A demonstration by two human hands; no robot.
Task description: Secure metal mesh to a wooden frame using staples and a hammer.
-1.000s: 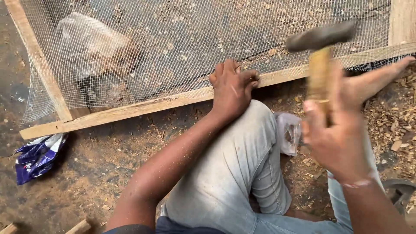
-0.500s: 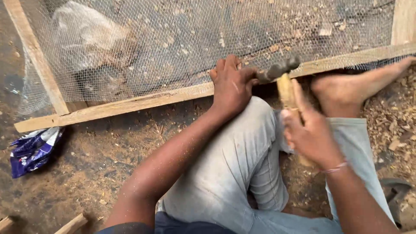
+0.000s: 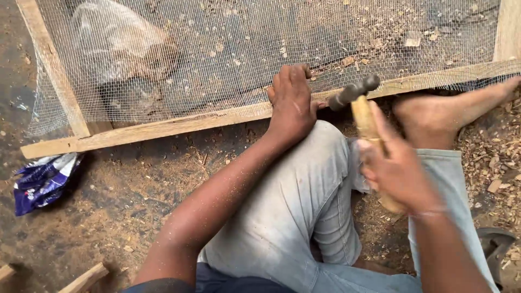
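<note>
Head view of a seated person working at the edge of a wooden frame (image 3: 163, 127) covered with wire mesh (image 3: 228, 49). The left hand (image 3: 292, 100) rests fingers-down on the frame's near rail, just above centre of the picture, fingers curled narrowly and pressed against the wood and mesh edge; whether a nail is pinched beneath them cannot be told. The right hand (image 3: 399, 171), at about 4 o'clock from the left hand, is wrapped closed around the pale wooden handle of a hammer (image 3: 363, 111); the dark metal head lies at roughly 3 o'clock of the left hand, just beside its fingertips and over the rail, and is slightly blurred. The handle slopes from the head down toward 5 o'clock into the grip. The person's bare foot (image 3: 445, 114) lies at 3 o'clock of the hammer, toes reaching along the rail toward the right edge of the picture. Grey trousers (image 3: 293, 217) cover the bent knee directly below the left hand. Under the mesh at 11 o'clock sits a crumpled clear plastic bag (image 3: 116, 43). A blue-and-white wrapper (image 3: 43, 182) lies on the dirt at 9 o'clock, below the frame's left corner. Wood shavings (image 3: 494, 157) litter the ground at 3 o'clock.
</note>
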